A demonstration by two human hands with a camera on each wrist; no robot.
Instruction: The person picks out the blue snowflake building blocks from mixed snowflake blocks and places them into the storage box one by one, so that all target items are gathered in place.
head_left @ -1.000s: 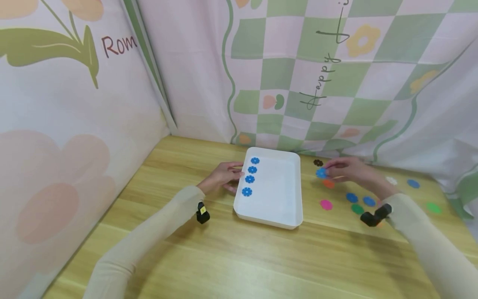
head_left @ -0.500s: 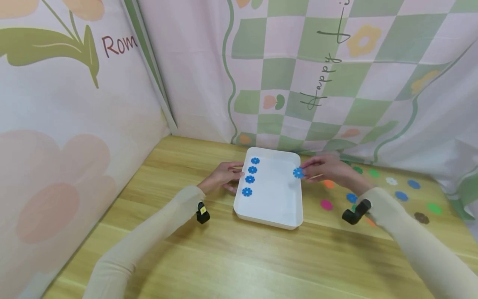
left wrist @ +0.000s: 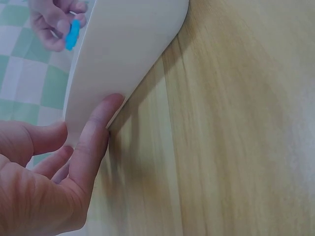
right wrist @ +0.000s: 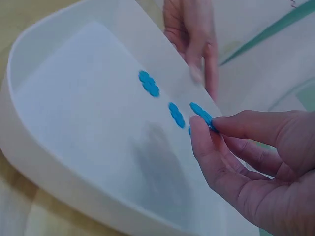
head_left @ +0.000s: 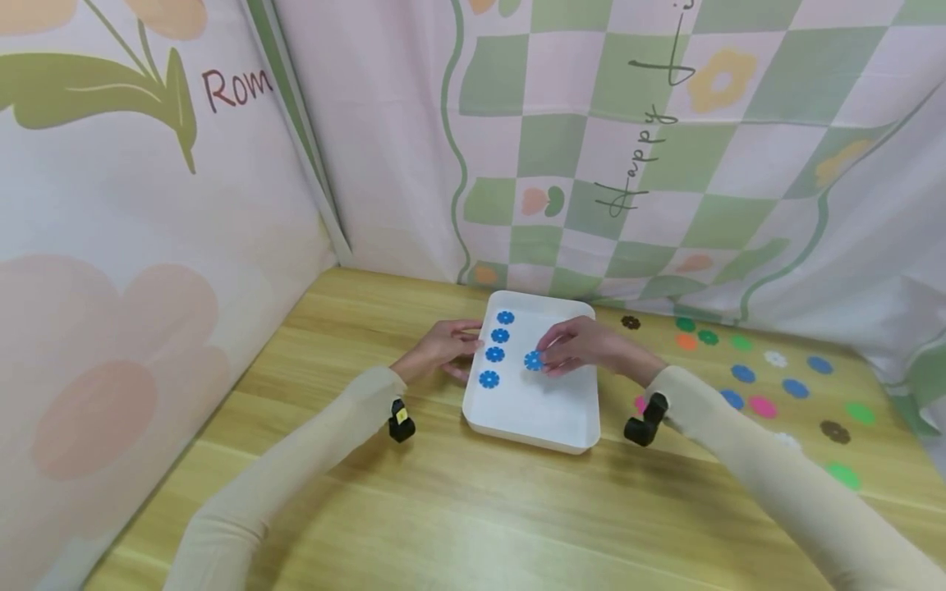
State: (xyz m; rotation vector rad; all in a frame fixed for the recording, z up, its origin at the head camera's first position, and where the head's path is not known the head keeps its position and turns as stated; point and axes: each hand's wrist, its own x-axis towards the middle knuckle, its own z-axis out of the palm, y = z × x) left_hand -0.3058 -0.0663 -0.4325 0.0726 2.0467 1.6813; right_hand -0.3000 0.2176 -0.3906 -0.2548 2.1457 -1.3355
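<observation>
Bench [head_left: 443, 509] of pale wood carries all items noted. White tray [head_left: 547, 410] stands flat on it, long axis running near to far from the person. Left hand [head_left: 438, 351] rests against the tray's left wall with fingers parted, touching the rim and outer side; no closed grip shows. Right hand [head_left: 587, 343] is over the tray and pinches a disc between thumb and forefinger. Loose discs [head_left: 795, 388] of several colours lie scattered on the bench, right of the tray. Four blue discs [head_left: 494, 355] lie flat inside, forming a row along the left wall; the row's long axis follows the tray's.

Held disc [head_left: 534, 361], blue and notched like a flower, is above the tray floor, right of the row. Being round, it has no long axis. Its face is turned up toward the head camera; the left wrist view shows it nearly edge-on, above the rim. Exact tilt cannot be told.

Assessment: the step in hand appears to be adding a fifth blue disc to the row. Next move probably calls for carrying it left, levelling it, lowering it at the row's near end and releasing without nudging its neighbour.
</observation>
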